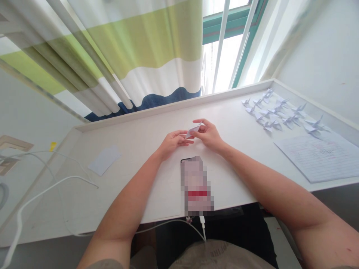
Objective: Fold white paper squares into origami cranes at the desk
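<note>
Both of my hands meet over the middle of the white table (140,138). My left hand (173,142) and my right hand (209,135) pinch a small folded piece of white paper (193,131) between their fingertips, held just above the tabletop. A phone (196,185) lies flat right in front of my hands, near the table's front edge, with a white cable (202,224) plugged into its near end.
Several folded paper cranes (276,112) stand at the back right. A lined sheet of paper (322,155) lies below them. A blank paper slip (104,160) lies at the left. White cables (42,194) trail over the left edge. A striped curtain (126,56) and window are behind.
</note>
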A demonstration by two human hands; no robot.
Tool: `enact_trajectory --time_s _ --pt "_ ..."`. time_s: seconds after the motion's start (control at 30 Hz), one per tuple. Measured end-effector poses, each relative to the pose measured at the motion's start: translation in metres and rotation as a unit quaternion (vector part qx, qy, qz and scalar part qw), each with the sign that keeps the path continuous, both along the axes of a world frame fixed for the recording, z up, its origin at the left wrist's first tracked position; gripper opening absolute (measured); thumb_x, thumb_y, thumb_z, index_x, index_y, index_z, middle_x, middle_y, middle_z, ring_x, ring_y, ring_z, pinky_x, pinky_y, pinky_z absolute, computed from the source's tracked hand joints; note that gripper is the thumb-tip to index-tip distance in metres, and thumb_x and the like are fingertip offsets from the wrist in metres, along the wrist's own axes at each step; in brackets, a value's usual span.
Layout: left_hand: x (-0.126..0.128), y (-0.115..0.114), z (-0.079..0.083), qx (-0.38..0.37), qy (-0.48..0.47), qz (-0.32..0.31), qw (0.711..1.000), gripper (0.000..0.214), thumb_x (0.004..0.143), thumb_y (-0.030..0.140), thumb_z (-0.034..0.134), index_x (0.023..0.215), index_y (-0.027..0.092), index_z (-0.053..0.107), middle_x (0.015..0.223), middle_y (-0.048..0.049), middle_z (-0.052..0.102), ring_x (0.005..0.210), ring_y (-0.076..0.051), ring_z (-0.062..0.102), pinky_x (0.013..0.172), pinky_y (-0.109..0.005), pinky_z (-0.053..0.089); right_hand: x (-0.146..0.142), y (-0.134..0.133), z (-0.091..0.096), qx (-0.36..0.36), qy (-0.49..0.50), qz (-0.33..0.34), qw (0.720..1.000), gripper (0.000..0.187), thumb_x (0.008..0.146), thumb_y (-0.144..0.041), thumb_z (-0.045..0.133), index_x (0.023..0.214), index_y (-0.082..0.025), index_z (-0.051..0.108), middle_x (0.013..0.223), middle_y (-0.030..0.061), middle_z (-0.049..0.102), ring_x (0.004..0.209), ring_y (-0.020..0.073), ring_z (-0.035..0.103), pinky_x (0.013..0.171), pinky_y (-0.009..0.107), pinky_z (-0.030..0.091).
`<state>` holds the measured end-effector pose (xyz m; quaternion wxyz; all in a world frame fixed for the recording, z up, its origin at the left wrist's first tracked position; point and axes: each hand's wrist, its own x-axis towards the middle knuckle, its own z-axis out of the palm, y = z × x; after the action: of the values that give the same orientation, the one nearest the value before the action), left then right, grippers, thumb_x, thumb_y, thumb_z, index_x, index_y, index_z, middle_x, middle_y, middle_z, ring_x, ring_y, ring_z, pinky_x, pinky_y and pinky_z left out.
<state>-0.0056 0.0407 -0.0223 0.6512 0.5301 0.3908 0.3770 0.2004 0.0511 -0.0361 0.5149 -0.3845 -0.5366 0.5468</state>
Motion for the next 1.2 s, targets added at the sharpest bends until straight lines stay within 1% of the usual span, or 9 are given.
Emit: enact_trajectory --time_s 0.07,0.17,0.27,0.4,0.57,0.77,0.97,1.07,1.2 --pt "0.001 0.001 -0.001 -0.001 -0.004 0.009 1.0 0.036 0.095 0.046 0.077 0.108 0.013 0.076 0.113 -0.0152 0.083 0.095 -0.026 0.083 0.092 -0.041 0.06 -0.001 -0.001 0.001 -0.002 -0.001 0.013 1.0 0.066 0.068 -0.049 0.098 0.118 -0.022 0.064 0.083 0.0016 0.08 0.08 0.0233 0.078 0.077 0.039 0.059" --pt "0.005 0.0 -0.003 0.037 0.008 0.025 0.999 0.053 0.089 0.062 0.082 0.113 0.015 0.073 0.104 -0.0102 0.082 0.083 -0.021 0.082 0.082 -0.035 0.061 -0.003 -0.002 0.001 0.0 0.002 0.02 1.0 0.063 0.066 -0.05 0.099 0.112 -0.022 0.067 0.079 0.0006 0.079 0.075 0.0211 0.076 0.073 0.037 0.058" --pt "0.009 -0.002 -0.005 0.079 0.019 0.032 0.996 0.061 0.082 0.067 0.086 0.114 0.017 0.073 0.092 -0.0055 0.081 0.073 -0.018 0.079 0.074 -0.032 0.06 -0.005 -0.003 0.001 0.014 0.013 0.027 0.999 0.053 0.067 -0.051 0.099 0.101 -0.022 0.07 0.08 0.0008 0.078 0.072 0.0187 0.072 0.071 0.035 0.056" --pt "0.011 -0.004 -0.003 0.119 0.04 0.047 0.991 0.058 0.083 0.068 0.085 0.106 0.015 0.076 0.084 -0.0056 0.08 0.068 -0.018 0.077 0.07 -0.032 0.059 -0.006 -0.004 0.001 0.038 0.002 0.024 0.999 0.04 0.074 -0.051 0.095 0.087 -0.021 0.071 0.084 0.0033 0.078 0.076 0.0189 0.07 0.072 0.035 0.054" --pt "0.011 -0.004 -0.002 0.136 0.065 0.073 0.986 0.056 0.085 0.069 0.083 0.096 0.015 0.075 0.079 -0.0069 0.08 0.066 -0.018 0.076 0.07 -0.033 0.06 -0.005 -0.006 0.004 0.04 -0.004 0.05 0.998 0.032 0.08 -0.047 0.088 0.09 -0.02 0.074 0.088 0.0033 0.078 0.083 0.019 0.07 0.08 0.036 0.055" --pt "0.013 -0.008 -0.003 0.144 0.088 0.054 0.984 0.057 0.087 0.072 0.079 0.096 0.015 0.074 0.087 -0.011 0.082 0.074 -0.022 0.079 0.073 -0.035 0.06 -0.007 -0.01 0.006 0.038 -0.04 0.038 0.998 0.041 0.081 -0.062 0.087 0.079 -0.023 0.075 0.08 0.0039 0.076 0.076 0.0197 0.067 0.074 0.037 0.056" --pt "0.012 -0.011 -0.001 0.113 0.077 -0.008 0.991 0.055 0.086 0.065 0.084 0.105 0.014 0.074 0.103 -0.0157 0.085 0.086 -0.026 0.082 0.079 -0.038 0.061 -0.005 -0.011 0.007 0.041 -0.023 0.013 0.999 0.042 0.079 -0.062 0.087 0.074 -0.021 0.076 0.079 0.0041 0.076 0.074 0.0187 0.065 0.071 0.035 0.054" --pt "0.012 -0.011 -0.001 0.093 0.071 -0.021 0.993 0.055 0.085 0.063 0.086 0.104 0.013 0.074 0.103 -0.0166 0.084 0.085 -0.026 0.083 0.081 -0.039 0.062 -0.005 -0.01 0.007 0.049 -0.025 0.009 0.998 0.053 0.087 -0.069 0.078 0.064 -0.021 0.069 0.067 0.0021 0.069 0.066 0.0163 0.059 0.066 0.033 0.05" --pt "0.012 -0.011 0.0 0.072 0.066 -0.018 0.995 0.054 0.084 0.063 0.087 0.1 0.013 0.074 0.1 -0.0163 0.084 0.081 -0.025 0.082 0.079 -0.038 0.062 -0.004 -0.008 0.006 0.062 -0.062 -0.024 0.996 0.067 0.086 -0.083 0.071 0.06 -0.021 0.068 0.06 0.0024 0.065 0.06 0.0155 0.057 0.061 0.033 0.047"
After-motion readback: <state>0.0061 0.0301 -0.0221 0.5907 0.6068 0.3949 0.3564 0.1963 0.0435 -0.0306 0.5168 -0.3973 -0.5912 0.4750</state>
